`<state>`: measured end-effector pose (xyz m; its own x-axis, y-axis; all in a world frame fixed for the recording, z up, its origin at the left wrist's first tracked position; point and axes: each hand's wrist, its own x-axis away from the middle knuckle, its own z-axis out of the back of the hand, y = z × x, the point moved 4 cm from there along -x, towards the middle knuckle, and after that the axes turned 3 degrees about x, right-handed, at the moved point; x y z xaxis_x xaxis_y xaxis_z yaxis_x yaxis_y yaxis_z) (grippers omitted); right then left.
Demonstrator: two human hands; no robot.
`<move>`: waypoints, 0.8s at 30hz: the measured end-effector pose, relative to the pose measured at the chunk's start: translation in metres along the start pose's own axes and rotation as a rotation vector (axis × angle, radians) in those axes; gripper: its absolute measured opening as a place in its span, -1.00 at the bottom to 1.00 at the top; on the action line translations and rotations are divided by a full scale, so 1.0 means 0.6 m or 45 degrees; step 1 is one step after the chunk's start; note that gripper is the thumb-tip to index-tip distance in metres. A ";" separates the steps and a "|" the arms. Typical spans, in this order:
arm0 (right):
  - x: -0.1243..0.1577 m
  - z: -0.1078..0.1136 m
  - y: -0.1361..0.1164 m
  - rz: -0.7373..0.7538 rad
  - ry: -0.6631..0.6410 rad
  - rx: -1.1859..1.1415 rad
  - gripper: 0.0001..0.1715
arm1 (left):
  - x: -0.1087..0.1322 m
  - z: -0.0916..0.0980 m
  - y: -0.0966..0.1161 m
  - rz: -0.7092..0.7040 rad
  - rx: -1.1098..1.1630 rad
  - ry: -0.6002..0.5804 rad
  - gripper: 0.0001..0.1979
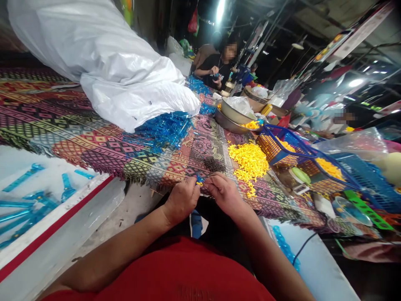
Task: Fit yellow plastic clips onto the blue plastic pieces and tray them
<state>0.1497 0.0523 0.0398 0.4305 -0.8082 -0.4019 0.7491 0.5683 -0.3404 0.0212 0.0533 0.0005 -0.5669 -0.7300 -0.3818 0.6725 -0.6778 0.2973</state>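
Observation:
My left hand point(182, 200) is closed on a small blue plastic piece point(198, 177) just over the table's front edge. A yellow bit point(199, 183) shows at its fingertips. Close beside it, my right hand point(224, 193) is pinched shut at the blue piece; what its fingers hold is hidden. Just beyond the hands lies a small heap of dark tiny parts point(214, 163). To the right is a pile of small yellow plastic parts point(249, 161). Clear blue plastic pieces point(167, 130) spill from a large white sack point(134, 79) at the back left.
A patterned woven cloth point(94, 146) covers the table. Metal bowls point(230, 121) and blue-rimmed baskets point(278, 156) with yellow parts stand to the right. At the left, a white foam box point(90, 209) holds blue pieces. A co-worker point(216, 67) sits across the table.

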 end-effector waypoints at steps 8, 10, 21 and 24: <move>-0.010 0.012 0.005 -0.020 -0.140 -0.172 -0.82 | -0.001 0.003 0.003 0.090 0.227 -0.008 -0.71; -0.010 0.013 0.007 -0.025 -0.122 -0.187 -0.84 | 0.000 0.004 -0.001 0.182 0.353 0.040 -0.74; 0.002 0.013 0.010 0.166 -0.004 -0.091 -0.81 | -0.003 0.008 -0.010 0.512 1.277 -0.160 -0.81; 0.010 0.010 0.011 0.243 -0.024 0.060 -0.79 | 0.001 0.000 -0.010 0.638 1.576 -0.276 -0.82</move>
<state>0.1604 0.0501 0.0402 0.5759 -0.6896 -0.4391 0.6755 0.7039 -0.2194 0.0168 0.0570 -0.0014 -0.5291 -0.8414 0.1097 0.0261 0.1131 0.9932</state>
